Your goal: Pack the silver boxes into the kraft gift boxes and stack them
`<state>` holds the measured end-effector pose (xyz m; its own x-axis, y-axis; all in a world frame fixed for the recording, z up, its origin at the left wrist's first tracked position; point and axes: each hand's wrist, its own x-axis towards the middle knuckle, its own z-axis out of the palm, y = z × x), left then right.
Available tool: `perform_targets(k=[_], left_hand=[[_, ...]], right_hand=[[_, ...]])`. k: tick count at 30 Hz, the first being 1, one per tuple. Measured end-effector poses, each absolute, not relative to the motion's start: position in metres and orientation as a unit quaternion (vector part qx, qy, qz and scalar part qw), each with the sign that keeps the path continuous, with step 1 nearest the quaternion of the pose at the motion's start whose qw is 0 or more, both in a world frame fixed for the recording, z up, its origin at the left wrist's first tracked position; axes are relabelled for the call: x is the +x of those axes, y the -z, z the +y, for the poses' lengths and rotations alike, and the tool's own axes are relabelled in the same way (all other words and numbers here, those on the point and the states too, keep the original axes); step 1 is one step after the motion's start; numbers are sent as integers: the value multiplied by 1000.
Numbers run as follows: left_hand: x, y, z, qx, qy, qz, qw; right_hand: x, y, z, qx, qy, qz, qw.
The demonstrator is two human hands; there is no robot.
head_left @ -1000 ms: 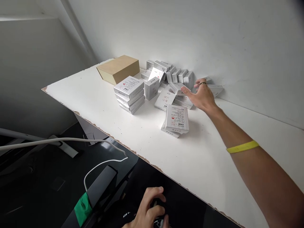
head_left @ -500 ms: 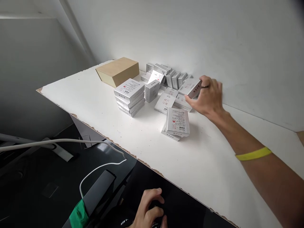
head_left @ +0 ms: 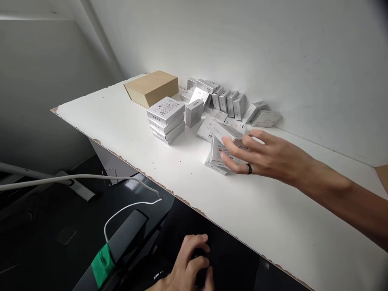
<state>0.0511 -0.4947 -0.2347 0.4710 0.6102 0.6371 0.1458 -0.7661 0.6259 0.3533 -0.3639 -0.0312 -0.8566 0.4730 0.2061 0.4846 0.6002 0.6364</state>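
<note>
My right hand (head_left: 266, 157) is closed around a small white tea box (head_left: 224, 131) with printed sides, tilted above a short stack. Its fingers cover part of the box and of the stack's upper tea box (head_left: 216, 151). Under that one, another box (head_left: 215, 167) lies flat on the white table (head_left: 169, 173). Flat boxes (head_left: 206, 128) lie just behind. Low in the view, my left hand (head_left: 190, 266) rests over dark clothing, fingers loosely bent and apart, with nothing visible in them.
A neat stack of white boxes (head_left: 166, 121) stands left of centre, beside an upright box (head_left: 194, 113). A tan carton (head_left: 151, 87) sits behind. Several boxes (head_left: 232, 103) lean along the wall (head_left: 257, 48). A white cable (head_left: 91, 176) hangs by the table's chipped front edge.
My right hand has moved from the back row toward the front stack, bringing a box over it. Leaning boxes by the wall, previously behind the hand, now show. My left hand stays almost still.
</note>
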Motion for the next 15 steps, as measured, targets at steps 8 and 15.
perform_targets(k=[8,15], left_hand=[[49,234,-492,822,-460,217,256],[52,238,-492,819,-467,221,249]], right_hand=[[340,46,-401,-363,320,-872,-67],[335,46,-410,-371,380,-847,-17]])
